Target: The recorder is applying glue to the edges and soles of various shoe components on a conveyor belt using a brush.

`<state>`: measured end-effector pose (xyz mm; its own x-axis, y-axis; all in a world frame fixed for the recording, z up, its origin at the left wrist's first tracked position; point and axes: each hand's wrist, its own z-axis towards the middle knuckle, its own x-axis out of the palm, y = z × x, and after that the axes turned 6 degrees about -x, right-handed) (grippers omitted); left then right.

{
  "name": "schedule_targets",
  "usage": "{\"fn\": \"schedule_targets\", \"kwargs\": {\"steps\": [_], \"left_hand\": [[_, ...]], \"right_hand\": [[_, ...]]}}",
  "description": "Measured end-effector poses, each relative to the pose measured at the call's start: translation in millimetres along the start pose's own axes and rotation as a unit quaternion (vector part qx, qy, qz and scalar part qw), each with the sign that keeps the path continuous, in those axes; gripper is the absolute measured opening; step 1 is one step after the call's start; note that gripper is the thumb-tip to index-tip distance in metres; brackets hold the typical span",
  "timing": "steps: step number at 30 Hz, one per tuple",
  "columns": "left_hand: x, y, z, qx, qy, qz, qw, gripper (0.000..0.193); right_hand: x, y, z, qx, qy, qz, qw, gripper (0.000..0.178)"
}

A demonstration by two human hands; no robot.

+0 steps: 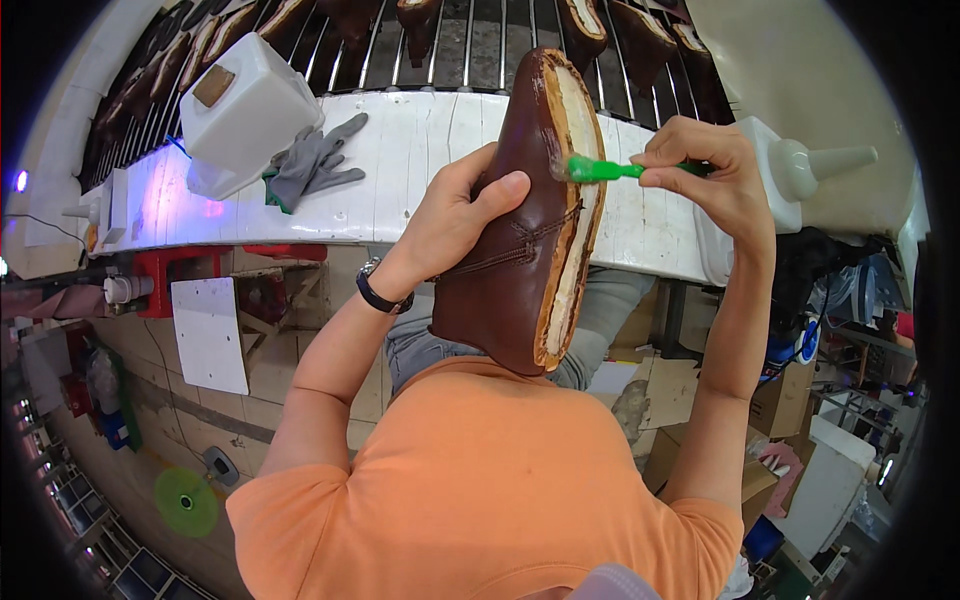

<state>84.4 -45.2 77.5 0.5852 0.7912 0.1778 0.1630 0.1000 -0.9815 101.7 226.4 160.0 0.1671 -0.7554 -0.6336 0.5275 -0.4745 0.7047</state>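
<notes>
Head view: L hand point(452, 222) grips the brown shoe point(520, 240) from its left side, fingers wrapped round the upper, thumb pressed on the leather near the seam. Shoe is held up in the air in front of the white table point(420, 150), toe up, heel down near the orange shirt point(480, 480), pale bottom facing right. R hand point(715, 175), right of the shoe, has fingers pinched together on a green brush point(605, 170); bristles touch the pale bottom near the toe.

Step in hand, as I judge it: brushing the shoe bottom, prob. w/ glue, working at the toe end. Next stroke would call for steady hold by L hand and dragging the brush down along the rim toward the heel w/o smearing the leather.

Also by the shoe: white jug point(245, 110) and grey gloves point(315, 160) on the table to its left, white nozzle bottle point(800, 170) to its right, more shoes on a rack point(470, 40) behind it.
</notes>
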Motion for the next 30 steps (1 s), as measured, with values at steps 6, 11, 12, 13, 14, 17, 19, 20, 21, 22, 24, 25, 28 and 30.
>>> {"fn": "schedule_targets", "kwargs": {"steps": [6, 11, 12, 13, 14, 17, 19, 20, 21, 22, 24, 25, 28, 30], "left_hand": [[-4.7, 0.7, 1.4, 0.0, -0.018, -0.01, 1.0, 0.045], [-2.5, 0.8, 2.6, 0.022, -0.028, -0.005, 0.999, 0.046], [-0.9, 0.9, 3.3, 0.024, -0.031, 0.0, 0.999, 0.046], [1.1, 1.2, 3.9, 0.021, -0.021, 0.002, 1.0, 0.046], [3.2, 1.5, 4.3, 0.023, -0.017, 0.01, 1.0, 0.047], [8.2, 1.7, 4.9, 0.025, -0.009, 0.036, 0.999, 0.048], [9.8, 1.1, 4.8, 0.026, -0.011, 0.056, 0.998, 0.048], [10.4, 1.0, 4.7, 0.029, -0.012, 0.064, 0.997, 0.048], [10.4, 0.8, 4.6, 0.025, -0.014, 0.074, 0.997, 0.048], [10.5, 0.8, 4.3, 0.036, -0.017, 0.068, 0.997, 0.047], [9.1, 0.5, 3.4, 0.023, -0.017, 0.041, 0.999, 0.046], [8.3, 0.4, 2.9, 0.007, -0.013, 0.015, 1.0, 0.046], [6.3, 1.2, 2.1, 0.002, -0.013, -0.008, 1.0, 0.046], [5.2, 2.3, 1.9, -0.004, -0.02, -0.008, 1.0, 0.045]], "right_hand": [[22.7, 15.5, -18.9, -0.017, 0.043, 0.066, 0.997, 0.011], [25.8, 16.4, -27.3, 0.037, 0.007, 0.071, 0.997, 0.009], [21.1, 10.8, -23.5, 0.047, -0.039, 0.035, 0.998, 0.009], [17.4, 3.1, -17.6, 0.034, -0.075, 0.017, 0.996, 0.009], [12.8, -3.6, -11.8, 0.051, -0.107, -0.009, 0.993, 0.011], [1.6, -18.7, 7.7, 0.071, -0.171, 0.001, 0.983, 0.016], [-2.6, -21.6, 18.3, 0.087, -0.169, -0.003, 0.982, 0.015], [-3.2, -21.3, 21.3, 0.081, -0.146, -0.008, 0.986, 0.014], [-3.8, -19.7, 23.3, 0.077, -0.123, -0.013, 0.989, 0.014], [-4.6, -17.3, 23.9, 0.065, -0.102, -0.011, 0.993, 0.014], [-7.2, -11.0, 20.9, 0.056, -0.064, 0.0, 0.996, 0.014], [-8.7, -7.9, 18.1, 0.059, -0.029, 0.008, 0.998, 0.014], [-8.0, -2.3, 9.4, 0.048, -0.005, 0.018, 0.999, 0.014], [-7.9, 0.3, 3.1, 0.047, 0.028, 0.002, 0.998, 0.012]]}}
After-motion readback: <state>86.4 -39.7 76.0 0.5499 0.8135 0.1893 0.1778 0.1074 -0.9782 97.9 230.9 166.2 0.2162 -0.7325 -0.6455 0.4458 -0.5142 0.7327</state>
